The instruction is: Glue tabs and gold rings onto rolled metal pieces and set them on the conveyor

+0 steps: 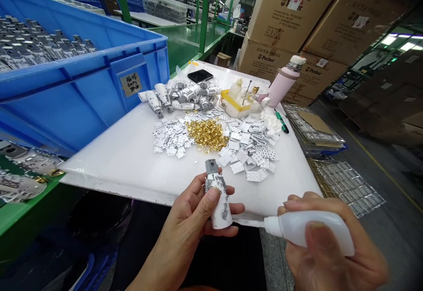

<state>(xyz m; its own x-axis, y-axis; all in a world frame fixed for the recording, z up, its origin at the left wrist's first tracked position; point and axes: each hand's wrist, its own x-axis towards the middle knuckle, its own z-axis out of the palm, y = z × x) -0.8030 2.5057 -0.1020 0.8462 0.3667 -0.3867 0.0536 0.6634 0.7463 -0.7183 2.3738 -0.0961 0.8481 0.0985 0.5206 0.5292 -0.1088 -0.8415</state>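
Observation:
My left hand [194,214] is closed around a white and grey plastic model part [220,207], a tapered cylinder with a grey block at its top end. In my right hand [330,247] is a white squeeze bottle [313,229] with a long thin nozzle, lying sideways. The nozzle tip points left and comes close to the lower end of the model part; whether they touch I cannot tell. Beyond my hands lie a heap of gold rings [208,135], small white plates with dots [254,150] and more plain white pieces [172,136].
Several similar model parts [185,95] lie behind the rings, near a black phone [200,76]. A yellow-edged tray [231,104] holds small bottles. A pink flask [284,83] and green pen-like tool [281,121] are at right. A blue crate [82,92] stands left; cartons [280,22] behind.

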